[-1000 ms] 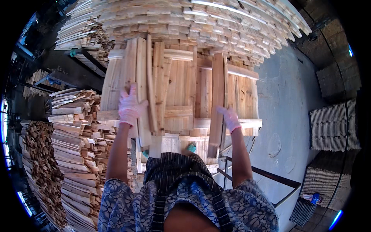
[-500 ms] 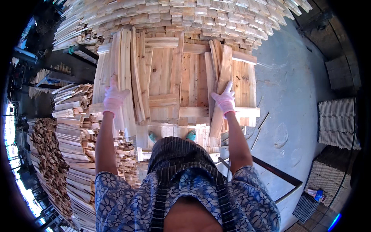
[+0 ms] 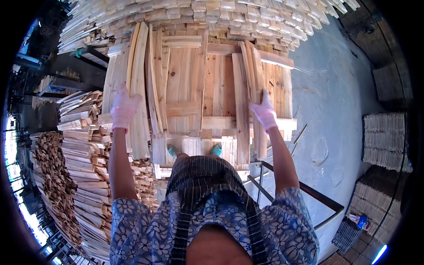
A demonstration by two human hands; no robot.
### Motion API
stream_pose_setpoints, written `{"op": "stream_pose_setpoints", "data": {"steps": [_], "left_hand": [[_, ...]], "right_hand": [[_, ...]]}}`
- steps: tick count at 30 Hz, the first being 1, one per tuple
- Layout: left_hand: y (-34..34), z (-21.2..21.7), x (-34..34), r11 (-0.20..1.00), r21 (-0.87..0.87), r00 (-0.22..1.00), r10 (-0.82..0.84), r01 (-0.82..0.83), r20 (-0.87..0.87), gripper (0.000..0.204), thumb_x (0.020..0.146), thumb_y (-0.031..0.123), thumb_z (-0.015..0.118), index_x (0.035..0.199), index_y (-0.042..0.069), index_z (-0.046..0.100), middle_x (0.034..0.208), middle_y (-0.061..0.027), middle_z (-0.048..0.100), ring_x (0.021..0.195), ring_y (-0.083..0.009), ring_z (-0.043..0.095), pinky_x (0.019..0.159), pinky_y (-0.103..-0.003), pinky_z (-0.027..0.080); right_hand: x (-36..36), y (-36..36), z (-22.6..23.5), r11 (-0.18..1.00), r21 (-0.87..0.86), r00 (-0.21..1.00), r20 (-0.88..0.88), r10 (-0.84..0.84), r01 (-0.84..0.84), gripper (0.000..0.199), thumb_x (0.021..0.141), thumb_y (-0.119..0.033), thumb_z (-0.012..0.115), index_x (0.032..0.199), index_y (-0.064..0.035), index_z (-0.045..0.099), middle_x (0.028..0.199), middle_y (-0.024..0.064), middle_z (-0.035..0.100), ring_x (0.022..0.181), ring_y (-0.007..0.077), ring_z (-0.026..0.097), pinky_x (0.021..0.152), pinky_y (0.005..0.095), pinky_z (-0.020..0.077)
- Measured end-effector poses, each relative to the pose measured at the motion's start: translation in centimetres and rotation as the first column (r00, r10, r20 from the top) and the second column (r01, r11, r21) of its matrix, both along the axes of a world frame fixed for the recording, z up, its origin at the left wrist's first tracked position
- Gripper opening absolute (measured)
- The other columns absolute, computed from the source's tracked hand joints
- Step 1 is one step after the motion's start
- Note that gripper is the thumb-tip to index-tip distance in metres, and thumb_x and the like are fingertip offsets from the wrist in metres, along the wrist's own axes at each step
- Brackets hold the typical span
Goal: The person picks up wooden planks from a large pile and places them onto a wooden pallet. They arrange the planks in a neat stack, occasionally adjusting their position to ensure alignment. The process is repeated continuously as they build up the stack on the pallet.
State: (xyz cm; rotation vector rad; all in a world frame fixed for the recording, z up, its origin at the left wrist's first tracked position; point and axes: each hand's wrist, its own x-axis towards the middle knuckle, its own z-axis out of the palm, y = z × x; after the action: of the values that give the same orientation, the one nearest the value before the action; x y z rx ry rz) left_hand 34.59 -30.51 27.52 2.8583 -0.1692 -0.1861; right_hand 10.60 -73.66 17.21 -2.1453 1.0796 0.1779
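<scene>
Long pale wooden slats (image 3: 140, 66) lie lengthwise over the left part of a flat wooden panel stack (image 3: 183, 75). My left hand (image 3: 125, 109), in a pinkish-white knit glove, grips these slats along their left side, its thumb across the top. On the right, my right hand (image 3: 265, 111), gloved alike, holds the right edge of a wooden slat (image 3: 255, 75) that stands tilted. Some fingers of both hands are hidden behind the wood. Another slat (image 3: 240, 97) lies just left of the one in my right hand. Short crosspieces (image 3: 182, 108) run across the panels.
A large stack of boards (image 3: 212, 17) rises behind the panels. Heaps of cut slats (image 3: 88, 168) fill the left side. A dark metal frame (image 3: 309, 194) stands near right, over grey floor (image 3: 322, 110). Bundled slats (image 3: 383, 139) are stacked at the far right.
My left hand has shifted slightly left with the slats. My right hand has moved a little right, and its slat has swung, the near end going right and the far end left.
</scene>
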Motion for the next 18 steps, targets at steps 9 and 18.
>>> {"op": "stream_pose_setpoints", "data": {"steps": [9,18], "left_hand": [[-9.8,0.9,-6.6,0.961,-0.262,0.984,0.041,-0.086,-0.176,0.081,0.082,0.036,0.074,0.146,0.001,0.039,0.127,-0.0322,0.063,0.112,-0.0455,0.066,0.101,-0.049,0.052],[-23.4,-13.3,-11.3,0.855,-0.506,0.872,-0.157,-0.115,-0.464,0.105,0.086,0.06,0.07,0.161,0.005,0.022,0.144,-0.0321,0.054,0.135,-0.0446,0.053,0.113,-0.047,0.042]], "right_hand": [[-2.2,-2.3,1.1,0.832,-0.511,0.863,-0.498,-0.083,-0.215,0.082,0.087,-0.042,0.074,0.153,-0.0199,0.032,0.138,0.0225,0.048,0.126,0.0414,0.054,0.097,0.0575,0.0487],[2.9,7.3,-0.8,0.995,-0.071,0.975,-0.215,0.058,-0.075,0.097,0.09,-0.032,0.072,0.163,-0.0227,0.01,0.136,0.0267,0.047,0.123,0.0435,0.059,0.099,0.0506,0.0536]]}}
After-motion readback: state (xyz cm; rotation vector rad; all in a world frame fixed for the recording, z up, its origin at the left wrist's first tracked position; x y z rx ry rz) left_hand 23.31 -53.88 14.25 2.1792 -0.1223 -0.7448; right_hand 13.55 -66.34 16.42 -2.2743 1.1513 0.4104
